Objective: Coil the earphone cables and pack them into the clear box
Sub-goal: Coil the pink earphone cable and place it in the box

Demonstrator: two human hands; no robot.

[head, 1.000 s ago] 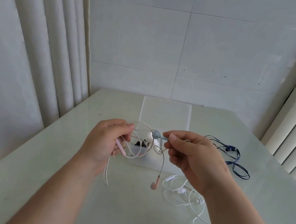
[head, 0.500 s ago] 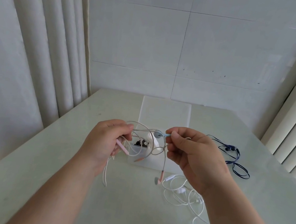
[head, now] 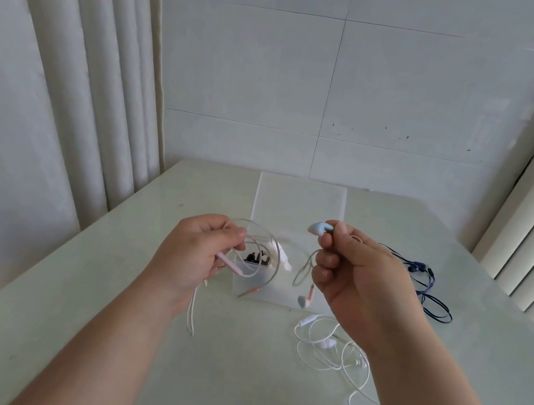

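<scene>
1. Since the earlier frame, my right hand has shifted right and slightly up. The gap to my left hand is now wider, and the blue earbud has travelled with the right hand.
2. Left hand: the fingers are curled, and thumb and forefinger pinch the loops of the pink earphone cable. A pink rod-shaped fitting protrudes below the fingers. One cable tail hangs under the hand toward the table.
3. Centre: the clear box stands on the table, behind and between both hands. Black earphones lie inside it. The held cable loops hang in front of the box.
4. Right hand: the fingers are curled, and thumb and forefinger pinch the stem of the blue earbud. From this hand the cable drops in a loop to a second earbud, which dangles in front of the box.
5. White earphones lie loose on the table, under the right wrist.
6. Dark blue earphones lie on the table to the right, partly hidden by the right hand.
</scene>
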